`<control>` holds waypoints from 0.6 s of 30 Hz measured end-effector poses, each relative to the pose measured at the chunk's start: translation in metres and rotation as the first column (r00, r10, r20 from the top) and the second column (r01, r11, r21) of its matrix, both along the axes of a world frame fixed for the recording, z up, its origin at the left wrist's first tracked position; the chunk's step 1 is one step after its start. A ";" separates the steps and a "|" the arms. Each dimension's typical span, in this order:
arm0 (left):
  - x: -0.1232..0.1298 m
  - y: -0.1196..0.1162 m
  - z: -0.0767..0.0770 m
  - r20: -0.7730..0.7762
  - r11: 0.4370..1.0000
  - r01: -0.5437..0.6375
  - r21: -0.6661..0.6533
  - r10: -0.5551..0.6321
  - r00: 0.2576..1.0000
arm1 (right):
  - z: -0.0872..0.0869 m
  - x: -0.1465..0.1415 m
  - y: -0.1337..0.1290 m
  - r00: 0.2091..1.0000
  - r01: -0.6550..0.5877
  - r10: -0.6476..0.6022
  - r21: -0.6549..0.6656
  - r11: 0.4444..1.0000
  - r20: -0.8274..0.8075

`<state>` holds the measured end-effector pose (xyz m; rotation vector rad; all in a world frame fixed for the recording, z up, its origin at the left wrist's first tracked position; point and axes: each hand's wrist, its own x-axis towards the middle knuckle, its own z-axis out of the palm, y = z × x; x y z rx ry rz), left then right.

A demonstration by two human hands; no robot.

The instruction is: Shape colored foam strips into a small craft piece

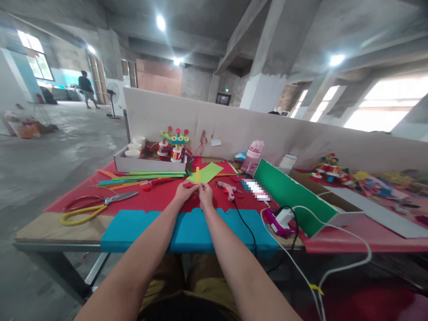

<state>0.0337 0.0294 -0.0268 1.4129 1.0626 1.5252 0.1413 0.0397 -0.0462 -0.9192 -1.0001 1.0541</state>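
Observation:
Both my hands meet over the red tabletop. Between the fingertips of my left hand and my right hand, a narrow yellow strip stands upright, its lower end pinched. A small red piece shows at my left fingertips. Just behind lies a light green sheet. To the right of my right hand rests a pink glue gun with a black cord. Left of my hands are red-handled pliers and long green, blue and orange strips.
Large scissors lie at the left. A tray holds paper cups and colourful cup figures. At the right are a pink bottle, a green-sided box and a purple power strip with cables. A person stands far left.

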 end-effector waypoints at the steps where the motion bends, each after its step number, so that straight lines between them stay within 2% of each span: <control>1: -0.001 0.000 -0.001 0.016 1.000 -0.017 0.000 0.017 1.000 | 0.001 -0.001 -0.001 1.000 -0.003 0.003 0.000 1.000 -0.011; 11: -0.005 0.004 -0.006 0.097 0.999 -0.040 -0.023 0.042 0.994 | 0.011 -0.006 -0.013 0.974 -0.183 0.179 -0.016 0.983 -0.141; 18: -0.004 0.004 -0.006 0.111 1.000 -0.019 -0.016 0.021 0.994 | 0.010 -0.006 -0.014 0.981 -0.169 0.169 0.012 0.986 -0.092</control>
